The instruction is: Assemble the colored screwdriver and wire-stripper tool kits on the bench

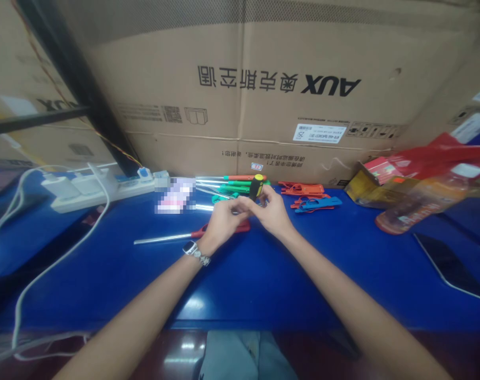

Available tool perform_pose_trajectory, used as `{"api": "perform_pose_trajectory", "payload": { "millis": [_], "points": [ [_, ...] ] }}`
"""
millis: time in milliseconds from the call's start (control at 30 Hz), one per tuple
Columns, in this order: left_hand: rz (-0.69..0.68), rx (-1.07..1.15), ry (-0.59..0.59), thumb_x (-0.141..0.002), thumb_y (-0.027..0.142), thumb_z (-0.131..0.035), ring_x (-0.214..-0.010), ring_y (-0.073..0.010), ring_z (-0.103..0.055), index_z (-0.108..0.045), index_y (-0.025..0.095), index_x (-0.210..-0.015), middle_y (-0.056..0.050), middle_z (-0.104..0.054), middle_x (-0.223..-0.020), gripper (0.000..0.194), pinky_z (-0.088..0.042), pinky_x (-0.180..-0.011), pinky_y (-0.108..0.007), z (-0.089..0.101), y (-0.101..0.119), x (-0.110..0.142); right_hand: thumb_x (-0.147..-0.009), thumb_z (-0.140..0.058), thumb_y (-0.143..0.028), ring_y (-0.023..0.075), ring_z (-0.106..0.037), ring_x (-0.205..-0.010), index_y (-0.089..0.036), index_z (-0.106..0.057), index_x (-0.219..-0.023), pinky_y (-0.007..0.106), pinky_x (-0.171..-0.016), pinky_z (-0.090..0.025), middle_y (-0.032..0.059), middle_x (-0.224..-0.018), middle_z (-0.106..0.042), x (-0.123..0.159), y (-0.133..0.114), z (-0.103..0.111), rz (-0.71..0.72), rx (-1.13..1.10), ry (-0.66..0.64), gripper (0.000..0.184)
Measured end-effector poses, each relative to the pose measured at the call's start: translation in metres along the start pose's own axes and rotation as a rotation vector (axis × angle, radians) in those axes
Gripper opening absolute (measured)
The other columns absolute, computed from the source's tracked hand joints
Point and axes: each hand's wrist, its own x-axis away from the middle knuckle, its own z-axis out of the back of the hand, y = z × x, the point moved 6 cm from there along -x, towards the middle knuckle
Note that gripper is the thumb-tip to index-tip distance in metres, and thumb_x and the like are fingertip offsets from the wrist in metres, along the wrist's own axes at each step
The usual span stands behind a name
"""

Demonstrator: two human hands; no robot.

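Both of my hands meet over the blue tabletop (263, 269). My right hand (272, 211) grips a short screwdriver with a yellow-and-black handle (256, 187), held upright. My left hand (223, 221), with a watch at the wrist, has its fingers pinched against the lower part of that screwdriver. Under my left hand lies a red-handled screwdriver (172, 237) with a long metal shaft. Several green and orange-handled screwdrivers (232, 184) lie behind my hands.
Red and blue plastic pieces (313, 196) lie right of the screwdrivers. A white power strip (97, 187) with cables sits at the left. A bottle (422, 203), packets and a dark phone (449, 266) are at the right. A large cardboard box (263, 95) stands behind.
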Motion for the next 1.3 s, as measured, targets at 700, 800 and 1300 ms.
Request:
{"api": "perform_pose_trajectory", "payload": {
  "millis": [700, 800, 1300],
  "points": [
    [0.013, 0.115, 0.022, -0.079, 0.026, -0.068, -0.071, -0.0190, -0.067, -0.069, 0.015, -0.076, -0.002, -0.074, -0.077, 0.012, -0.054, -0.070, -0.030, -0.005, -0.004, 0.003, -0.075, -0.074, -0.051, 0.0166, -0.056, -0.073, -0.020, -0.062, -0.083, 0.030, -0.066, -0.047, 0.0023, -0.083, -0.064, -0.002, 0.002, -0.002, -0.033, -0.052, -0.036, 0.034],
    [0.027, 0.111, -0.014, -0.083, 0.030, -0.066, -0.073, -0.0207, -0.069, -0.071, 0.014, -0.078, -0.005, -0.076, -0.079, 0.017, -0.054, -0.070, -0.031, -0.004, -0.003, 0.006, -0.080, -0.069, -0.052, 0.0207, -0.063, -0.092, -0.022, -0.066, -0.103, 0.035, -0.076, -0.053, 0.0063, -0.106, -0.068, -0.002, -0.006, -0.006, -0.034, -0.219, -0.286, 0.038],
    [0.010, -0.298, -0.214, -0.077, 0.037, -0.078, -0.083, -0.0206, -0.063, -0.072, 0.016, -0.097, -0.007, -0.066, -0.096, 0.029, -0.052, -0.079, -0.034, 0.009, -0.019, 0.017, -0.073, -0.078, -0.043, 0.0162, -0.061, -0.062, -0.020, -0.056, -0.079, 0.028, -0.059, -0.049, -0.0017, -0.067, -0.063, -0.002, 0.006, -0.010, -0.068, -0.209, 0.001, 0.032]
  ]
}}
